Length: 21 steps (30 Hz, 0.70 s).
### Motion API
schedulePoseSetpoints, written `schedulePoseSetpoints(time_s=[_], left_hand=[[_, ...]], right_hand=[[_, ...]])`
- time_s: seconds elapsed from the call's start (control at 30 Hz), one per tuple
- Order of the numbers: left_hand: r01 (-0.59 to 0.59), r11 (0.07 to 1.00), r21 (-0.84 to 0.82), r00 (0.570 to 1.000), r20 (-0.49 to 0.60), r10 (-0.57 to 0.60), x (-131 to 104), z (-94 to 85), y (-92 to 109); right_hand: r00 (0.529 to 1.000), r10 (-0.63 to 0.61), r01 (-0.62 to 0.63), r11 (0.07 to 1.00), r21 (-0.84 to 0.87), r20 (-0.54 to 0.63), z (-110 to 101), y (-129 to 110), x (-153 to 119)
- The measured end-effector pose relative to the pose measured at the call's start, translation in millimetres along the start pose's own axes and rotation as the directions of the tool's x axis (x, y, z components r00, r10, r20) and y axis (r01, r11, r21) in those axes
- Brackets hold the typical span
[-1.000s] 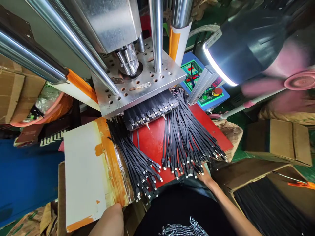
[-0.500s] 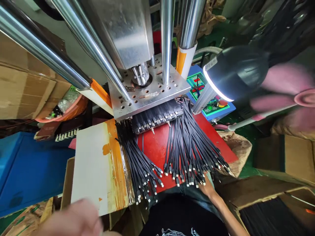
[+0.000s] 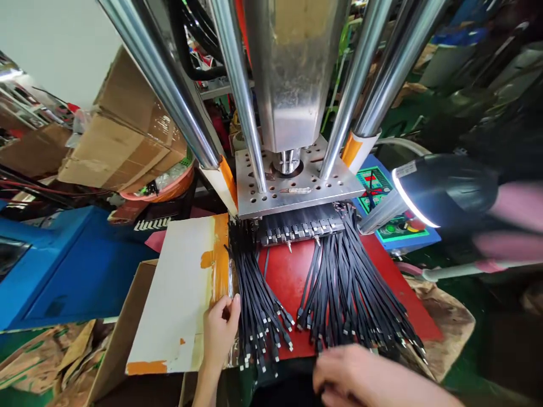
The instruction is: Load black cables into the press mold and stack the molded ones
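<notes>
My left hand (image 3: pixel 220 329) is beside the left bundle of black cables (image 3: pixel 254 294), over the taped edge of a white board (image 3: pixel 169 294). Its fingers are curled and the thumb points up; whatever they may hold is hidden. My right hand (image 3: pixel 350 370), smeared by motion, is in front of the lower ends of the right cable bundle (image 3: pixel 352 288). Both bundles fan out over a red plate (image 3: pixel 284 271), light connector ends toward me. A black mould (image 3: pixel 301 227) with a row of connectors sits under a drilled metal press plate (image 3: pixel 297 195).
Steel columns (image 3: pixel 237 96) flank the press ram (image 3: pixel 292 113). To the right are a control box (image 3: pixel 382 203), a lit lamp (image 3: pixel 441 186) and a blurred pink fan (image 3: pixel 517 220). A blue machine (image 3: pixel 85 271) and cardboard boxes (image 3: pixel 114 152) are at the left.
The view has swung left and up. My left hand has come in from the lower left to the left cables. My right hand has come over the front of the right cable ends.
</notes>
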<state>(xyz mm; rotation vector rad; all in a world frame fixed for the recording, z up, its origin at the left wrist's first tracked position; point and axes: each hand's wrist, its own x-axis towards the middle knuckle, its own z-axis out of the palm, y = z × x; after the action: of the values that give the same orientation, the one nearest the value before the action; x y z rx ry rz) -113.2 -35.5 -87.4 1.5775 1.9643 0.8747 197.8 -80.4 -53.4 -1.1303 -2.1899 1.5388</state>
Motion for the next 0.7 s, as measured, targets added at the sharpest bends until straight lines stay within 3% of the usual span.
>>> schedulePoseSetpoints(time_s=[0.1,0.2,0.3,0.47,0.53,0.63,0.7], left_hand=[[-0.004,1.000,-0.007,1.000,0.000,0.004,2.0,2.2,-0.2],[-0.011,1.000,-0.007,1.000,-0.007,0.011,1.6,3.0,-2.1],[-0.024,1.000,-0.004,1.000,-0.014,0.024,0.0,3.9,-3.5],[-0.037,0.999,0.005,0.999,-0.014,0.037,-1.2,5.7,-5.4],[-0.040,0.999,0.007,0.999,-0.013,0.040,-1.0,6.3,-6.4],[-0.047,0.999,0.008,0.999,-0.016,0.047,-0.6,7.0,-7.6],[-0.052,0.999,0.007,0.998,-0.020,0.052,-0.4,7.4,-8.3]], right_hand=[[0.959,-0.091,0.063,0.992,-0.108,-0.268,-84.3,-27.9,31.8],[0.864,-0.236,0.060,0.925,-0.375,-0.445,-128.6,-14.6,65.9],[0.833,-0.331,-0.033,0.770,-0.637,-0.443,-136.5,10.1,96.6],[0.896,-0.307,-0.106,0.553,-0.827,-0.320,-127.3,21.5,121.5],[0.902,-0.299,-0.104,0.550,-0.829,-0.311,-128.8,19.6,122.2],[0.892,-0.304,-0.058,0.656,-0.753,-0.334,-143.3,16.7,123.9],[0.866,-0.282,-0.095,0.719,-0.689,-0.413,-159.0,15.6,131.9]])
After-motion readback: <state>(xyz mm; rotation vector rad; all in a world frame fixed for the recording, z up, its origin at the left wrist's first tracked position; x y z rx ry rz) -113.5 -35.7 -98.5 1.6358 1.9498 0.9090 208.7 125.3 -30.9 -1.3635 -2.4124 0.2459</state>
